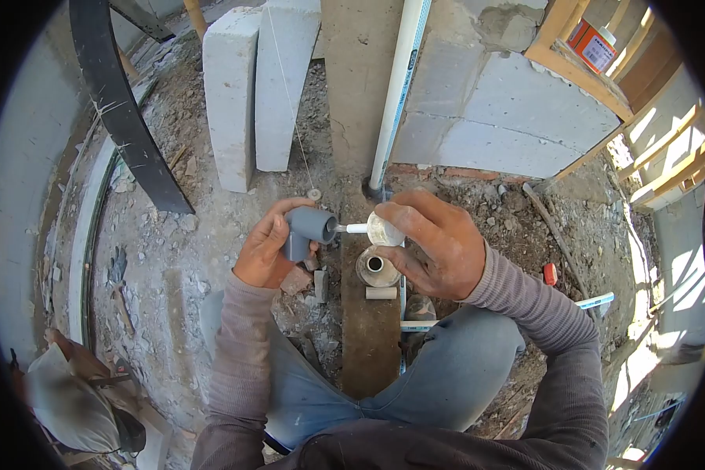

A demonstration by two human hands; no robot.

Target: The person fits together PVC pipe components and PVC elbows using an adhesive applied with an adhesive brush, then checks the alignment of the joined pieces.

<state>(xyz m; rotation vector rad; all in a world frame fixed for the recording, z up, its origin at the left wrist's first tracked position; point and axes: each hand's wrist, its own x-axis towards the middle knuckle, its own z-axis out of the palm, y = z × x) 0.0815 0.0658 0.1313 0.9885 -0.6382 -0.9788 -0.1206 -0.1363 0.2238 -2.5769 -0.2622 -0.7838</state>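
My left hand is closed around a grey PVC pipe fitting, its opening turned to the right. Pinched between the fingers of my right hand is a white glue-can cap with an applicator. The applicator's stem points left, and its tip is right at the mouth of the fitting. Just below the cap stands an open round can with a dark hole in its top. A short beige piece of pipe lies beside the can on a brown board between my knees.
A white pipe rises ahead against a concrete column. Pale blocks stand left of it, near a black strip. An orange-labelled container rests on wooden framing at upper right. Another person is at lower left. Rubble covers the ground.
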